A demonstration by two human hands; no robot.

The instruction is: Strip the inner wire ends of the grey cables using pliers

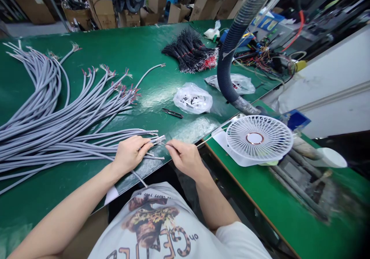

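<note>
Cable (pixel 158 140) sits in left hand (pixel 131 152), something thin (pixel 163 143) in right hand (pixel 185 157), one snipper (pixel 172 113), one fan (pixel 254 138) nearby.

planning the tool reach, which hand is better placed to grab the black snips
Probably the right hand: it sits closer to the black snips, while the left hand is farther off, among the grey cables. Both look occupied.

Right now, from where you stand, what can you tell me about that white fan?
The white fan looks plastic. Its round grille has many thin ribs radiating from a pale central disc with a copper-coloured ring. The face is tilted upward, and part of a white base shows beneath. It sits on the green table, right of the person's right hand and apart from it. Whether it is running, I can't tell.
</note>
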